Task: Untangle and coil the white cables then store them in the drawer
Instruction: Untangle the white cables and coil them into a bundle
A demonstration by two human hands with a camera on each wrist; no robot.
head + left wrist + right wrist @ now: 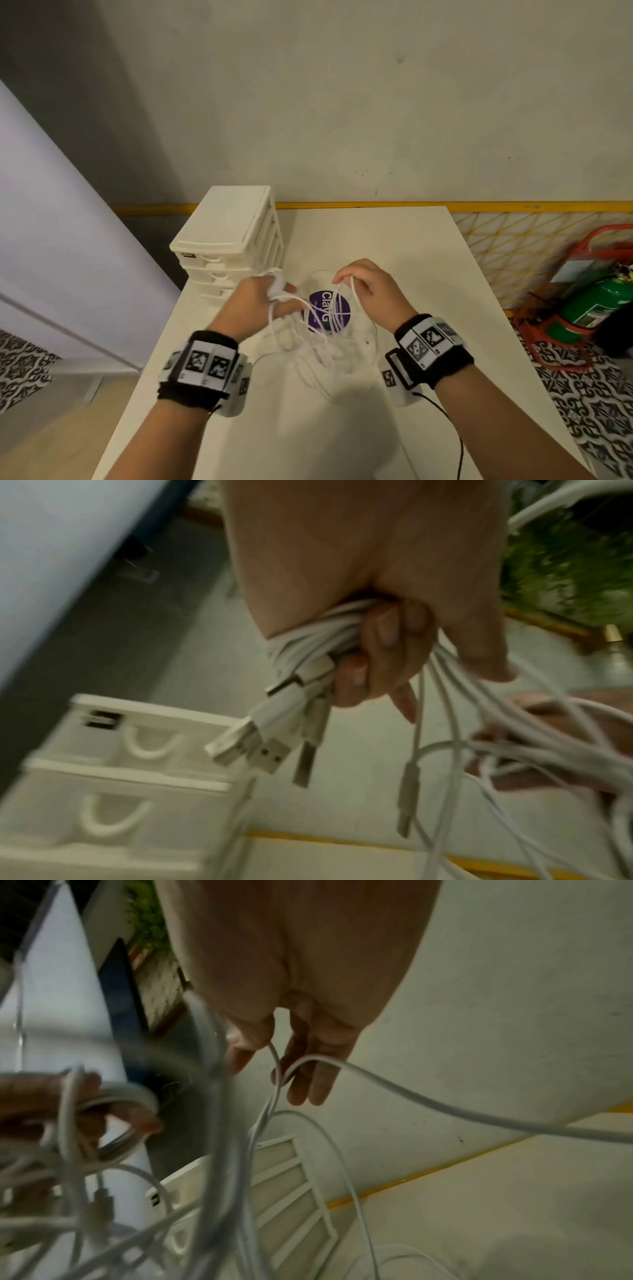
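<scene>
A tangle of white cables (pixel 318 339) hangs between my two hands above the white table (pixel 428 260). My left hand (pixel 263 301) grips a bundle of cable ends (pixel 308 647), and several USB plugs (pixel 260 748) stick out below its curled fingers. My right hand (pixel 363 287) pinches a strand of cable (pixel 274 1058) between thumb and fingers, its other fingers pointing down. Loose loops (pixel 219 1191) droop from both hands to the tabletop. The white drawer unit (pixel 229 240) stands at the table's back left corner with its drawers closed (pixel 137 753).
A round purple-labelled lid or tub (pixel 329 311) lies on the table under the cables. A green extinguisher (pixel 596 301) in a red stand sits on the floor at the right. A yellow rail (pixel 513 206) runs behind the table along the wall.
</scene>
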